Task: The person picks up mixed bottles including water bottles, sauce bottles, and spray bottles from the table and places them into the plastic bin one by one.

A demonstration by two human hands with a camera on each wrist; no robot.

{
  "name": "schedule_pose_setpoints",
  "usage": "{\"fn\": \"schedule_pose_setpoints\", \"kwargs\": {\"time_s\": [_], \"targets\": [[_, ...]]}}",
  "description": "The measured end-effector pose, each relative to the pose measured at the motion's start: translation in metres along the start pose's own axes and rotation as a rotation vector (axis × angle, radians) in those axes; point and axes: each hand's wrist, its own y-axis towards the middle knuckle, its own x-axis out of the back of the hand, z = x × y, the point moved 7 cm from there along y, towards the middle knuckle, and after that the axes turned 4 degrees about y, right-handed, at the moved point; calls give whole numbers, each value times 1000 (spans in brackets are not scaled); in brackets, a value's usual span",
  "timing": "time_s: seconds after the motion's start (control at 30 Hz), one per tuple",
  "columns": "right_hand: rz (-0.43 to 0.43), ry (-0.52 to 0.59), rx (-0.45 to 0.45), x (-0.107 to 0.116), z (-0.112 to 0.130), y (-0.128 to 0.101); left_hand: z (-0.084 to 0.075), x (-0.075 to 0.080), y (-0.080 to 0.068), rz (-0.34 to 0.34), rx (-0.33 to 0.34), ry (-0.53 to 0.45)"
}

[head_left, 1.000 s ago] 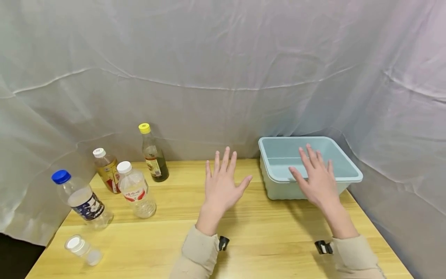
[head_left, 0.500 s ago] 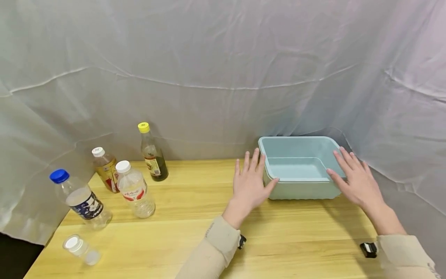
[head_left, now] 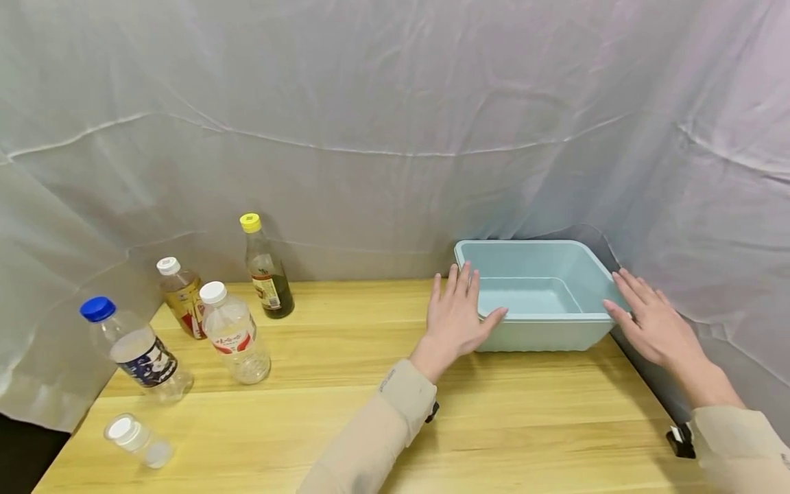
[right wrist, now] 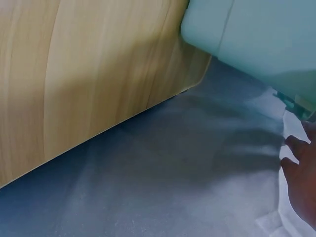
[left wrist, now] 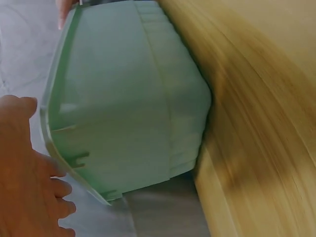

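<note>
A light blue-green plastic bin [head_left: 543, 335] stands at the back right of the wooden table [head_left: 531, 418]. My left hand [head_left: 453, 317] is at its left end, fingers straight and spread, the thumb near the front rim. At the opposite end is my right hand [head_left: 657, 326], also with straight fingers, by the right rim. In the left wrist view the left hand [left wrist: 24, 177] lies alongside the rim of the bin [left wrist: 113, 94]. Fingertips of the right hand [right wrist: 302, 173] show close to the bin [right wrist: 281, 34] in the right wrist view. I cannot tell whether either hand touches it.
On the left stand a blue-capped bottle [head_left: 145, 360], a brown drink bottle [head_left: 184, 302], a clear white-capped bottle [head_left: 237, 343] and a yellow-capped sauce bottle [head_left: 268, 285]. A small clear jar [head_left: 138, 439] is nearer the front. Grey cloth [head_left: 370, 171] hangs behind the table.
Both hands have moved to the right. The left went from the middle of the table to the bin's left end; the right went from over the bin to its right end.
</note>
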Motion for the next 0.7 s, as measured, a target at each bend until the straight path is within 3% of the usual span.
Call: {"fn": "schedule_pose_setpoints", "kwargs": {"time_s": [0.3,0.7], "targets": [[0,4,54,-4,-2,0,1,-9,5,61,-5,-51],[6,17,35,-6,5,-3,8,-7,1,74,-22,-82]]}}
